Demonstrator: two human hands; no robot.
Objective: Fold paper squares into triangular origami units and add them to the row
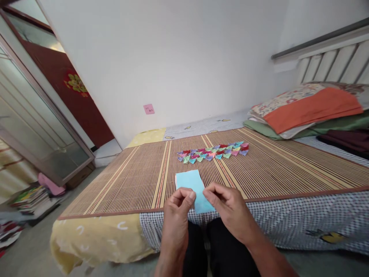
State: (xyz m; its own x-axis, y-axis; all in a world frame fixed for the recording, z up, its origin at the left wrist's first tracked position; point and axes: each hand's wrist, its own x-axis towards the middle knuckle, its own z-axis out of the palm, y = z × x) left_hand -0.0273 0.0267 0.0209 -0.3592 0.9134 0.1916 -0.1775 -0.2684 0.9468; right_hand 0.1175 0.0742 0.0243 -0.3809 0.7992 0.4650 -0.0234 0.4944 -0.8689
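In front of my knees I hold a light blue sheet of paper (203, 206) between both hands. My left hand (179, 209) is closed, with thumb and forefinger pinching its left side. On the opposite edge, the thumb and fingers of my right hand (229, 206) are pressed together. Just behind lies a stack of paper (188, 179) with a light blue sheet on top and a thin pink edge at its left; where the held sheet overlaps it is hard to make out. Farther back, small folded paper pieces (213, 153) in many colours stand in rows on the striped mat (138, 177).
The mat covers a bed with a checked sheet (296, 219) and a yellow cloth (106, 238) over its front edge. Pillows (314, 107) and dark folded cloth (346, 141) lie at the right. A pink note (149, 109) is on the wall. Books (31, 200) are stacked at left.
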